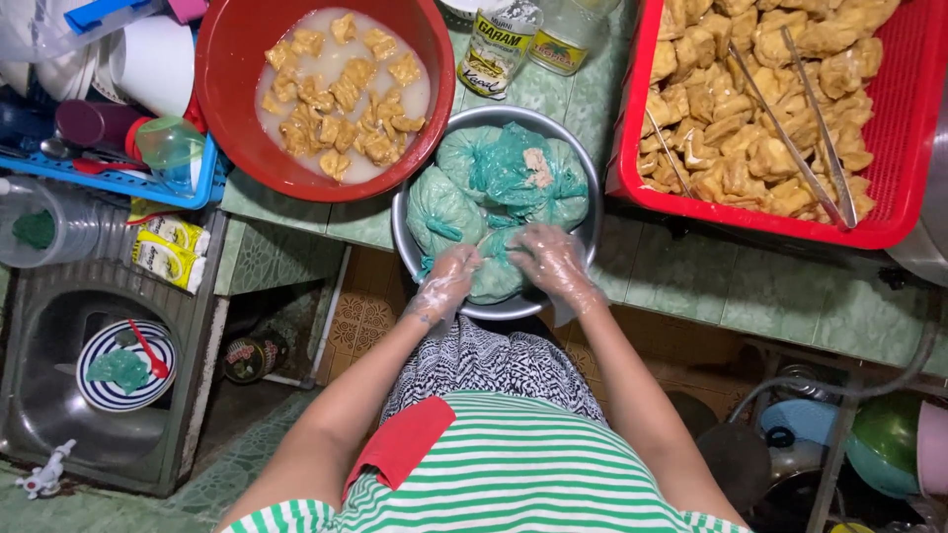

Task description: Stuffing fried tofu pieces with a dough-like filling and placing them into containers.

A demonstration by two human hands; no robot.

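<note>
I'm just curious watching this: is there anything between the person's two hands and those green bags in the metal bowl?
Nothing separate does. The left hand and right hand both rest directly on a green bag at the near side of the metal bowl. Only the thin clear plastic gloves on the hands lie between skin and bag.

A single head-worn camera looks almost straight down from above the person's striped shirt, close over both gloved hands. Beyond the hands lies the green-tiled counter; a steel sink sits at frame left.
</note>
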